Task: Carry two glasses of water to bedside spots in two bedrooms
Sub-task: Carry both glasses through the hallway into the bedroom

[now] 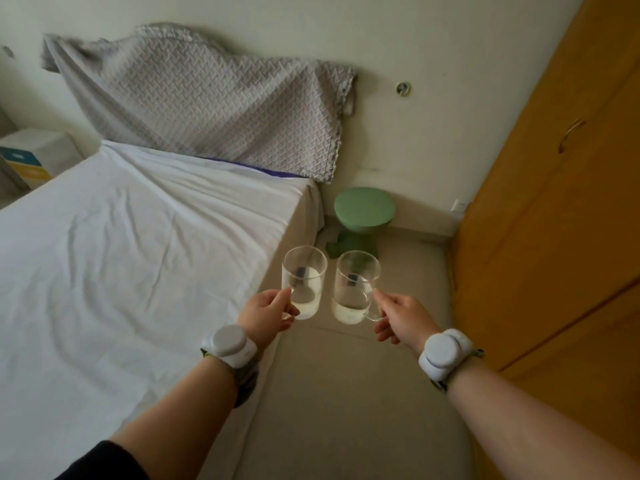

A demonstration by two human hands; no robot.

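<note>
Two clear glass mugs with water in the bottom are held out in front of me, side by side and upright. My left hand [268, 313] grips the handle of the left glass [304, 282]. My right hand [403, 318] grips the handle of the right glass [355, 287]. Both glasses hang over the floor beside the bed corner. A round green stool [363, 206] stands just beyond them, between the bed and the wall. Each wrist wears a white band.
A bed with a white sheet [121, 254] fills the left side, a grey quilted cover [207, 102] draped at its head against the wall. An orange wooden wardrobe [554, 220] lines the right side. A narrow strip of beige floor [346, 393] runs between them.
</note>
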